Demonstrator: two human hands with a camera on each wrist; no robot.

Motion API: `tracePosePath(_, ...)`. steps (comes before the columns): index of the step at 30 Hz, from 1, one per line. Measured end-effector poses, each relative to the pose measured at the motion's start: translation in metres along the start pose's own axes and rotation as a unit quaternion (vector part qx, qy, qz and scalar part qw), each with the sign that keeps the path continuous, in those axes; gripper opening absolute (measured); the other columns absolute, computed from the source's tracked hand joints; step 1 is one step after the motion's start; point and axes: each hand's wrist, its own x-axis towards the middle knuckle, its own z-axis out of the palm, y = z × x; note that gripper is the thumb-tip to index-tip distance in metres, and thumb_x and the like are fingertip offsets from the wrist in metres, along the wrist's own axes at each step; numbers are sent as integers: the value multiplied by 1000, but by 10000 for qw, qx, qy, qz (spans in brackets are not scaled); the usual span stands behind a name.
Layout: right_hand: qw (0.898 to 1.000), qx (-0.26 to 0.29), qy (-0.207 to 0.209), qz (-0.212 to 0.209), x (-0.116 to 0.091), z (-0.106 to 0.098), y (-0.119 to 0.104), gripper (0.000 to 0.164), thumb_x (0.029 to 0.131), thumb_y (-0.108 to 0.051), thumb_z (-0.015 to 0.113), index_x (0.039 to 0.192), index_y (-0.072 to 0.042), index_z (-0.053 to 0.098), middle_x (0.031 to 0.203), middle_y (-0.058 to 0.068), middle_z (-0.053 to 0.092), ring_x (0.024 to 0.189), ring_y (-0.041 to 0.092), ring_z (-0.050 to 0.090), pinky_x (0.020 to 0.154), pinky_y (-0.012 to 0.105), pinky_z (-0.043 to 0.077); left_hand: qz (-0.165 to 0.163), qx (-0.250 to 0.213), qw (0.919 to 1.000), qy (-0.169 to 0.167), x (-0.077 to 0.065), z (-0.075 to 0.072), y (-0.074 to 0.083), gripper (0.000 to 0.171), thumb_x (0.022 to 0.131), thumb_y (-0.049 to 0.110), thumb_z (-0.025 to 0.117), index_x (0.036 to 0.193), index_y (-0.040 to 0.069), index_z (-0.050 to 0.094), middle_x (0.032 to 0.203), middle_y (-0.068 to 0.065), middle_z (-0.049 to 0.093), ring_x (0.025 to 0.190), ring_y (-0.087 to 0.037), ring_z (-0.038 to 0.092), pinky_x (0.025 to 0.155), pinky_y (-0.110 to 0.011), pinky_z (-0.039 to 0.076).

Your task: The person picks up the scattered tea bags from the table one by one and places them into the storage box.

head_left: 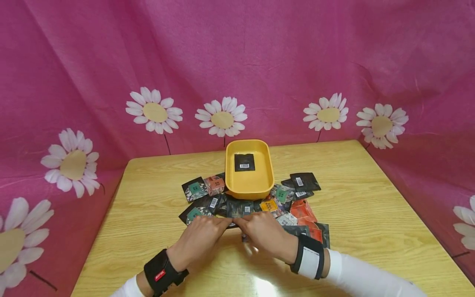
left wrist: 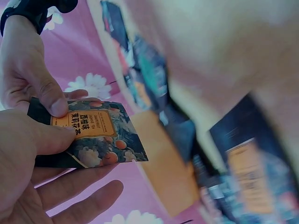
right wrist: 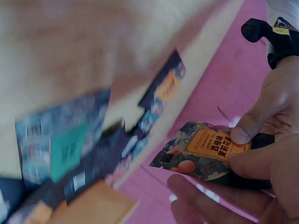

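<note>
Both hands hold one tea sachet point(left wrist: 126, 140) with an orange label and a fruit-and-flower print, which lies nearly flat. In the left wrist view, the thumb of my left hand point(left wrist: 28, 154) presses on its label and the fingers spread beneath. From the other side my right hand point(right wrist: 266, 154) pinches it, thumb on top. Seen from the head, the hands meet in front of a yellow tray point(head_left: 249, 181) and hide most of the sachet. A dark sachet point(head_left: 244, 161) with a barcode lies inside the tray.
Around the tray's near side, several sachets are scattered and overlap: a green-label one point(head_left: 194, 189), an orange-red one point(head_left: 302, 210) and a black one point(head_left: 305, 181). The wooden table point(head_left: 163, 173) backs onto a pink curtain point(head_left: 259, 62) with daisies.
</note>
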Motion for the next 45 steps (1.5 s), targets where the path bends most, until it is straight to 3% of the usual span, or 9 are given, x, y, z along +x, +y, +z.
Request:
tracePosePath(6,9979,-164,622,25,11,-12,30,20,87,-1,67,102,-14,69,84,-3,69,69,15,67,51,34,53,240,328,9987,315,37,-6,-15,23,91,3,65,111,12,69,68,8,59,51,-4,48,43,-21,29)
tracePosePath(10,9972,-216,697,145,18,-21,53,28,86,0,69,111,-12,71,93,0,73,76,17,70,56,35,57,249,549,9976,330,62,-6,-25,28,92,5,64,119,11,68,62,8,52,48,-4,39,44,-21,22)
tracePosePath(14,9974,-225,572,363,25,-25,78,29,85,-2,72,114,-9,72,97,3,75,75,18,71,60,34,58,108,539,9980,301,89,-2,-36,30,95,6,62,123,11,68,67,5,61,50,-6,46,44,-20,30)
tracePosePath(20,9965,-412,395,613,39,-17,119,28,88,-6,71,116,-7,72,94,8,75,69,22,69,58,35,57,-116,587,9982,89,128,16,-57,33,96,10,62,129,12,65,100,-1,73,67,-14,63,53,-28,51)
tracePosePath(23,9958,-576,318,636,47,-7,139,29,89,-8,71,119,-8,72,91,8,74,69,23,68,58,37,57,-213,685,9974,-63,145,27,-69,34,96,11,61,130,12,65,110,-2,72,73,-17,67,57,-30,53)
tracePosePath(27,9947,-686,323,695,58,9,166,28,92,-10,67,120,-11,71,84,6,72,64,23,66,57,39,56,-262,919,9953,-150,166,43,-87,35,98,9,58,131,17,65,105,1,73,71,-18,66,54,-31,51)
tracePosePath(32,9935,-821,213,755,65,27,190,27,94,-8,64,120,-10,70,91,10,74,67,28,67,58,43,56,-253,897,9954,-203,183,60,-106,40,97,8,57,134,22,62,100,1,72,72,-20,66,58,-34,53)
tracePosePath(36,9934,-813,-76,804,71,38,202,33,94,-3,60,125,-11,67,92,11,73,68,29,68,61,45,57,-293,911,9945,-436,190,69,-117,44,98,11,58,140,24,57,97,1,71,73,-21,67,63,-35,55)
tracePosePath(45,9884,-880,-865,882,87,53,216,39,95,3,54,131,-7,63,120,13,69,93,32,70,92,50,51,-767,895,9857,-1203,200,85,-131,49,102,9,51,148,27,46,121,-1,68,98,-24,68,86,-40,55)
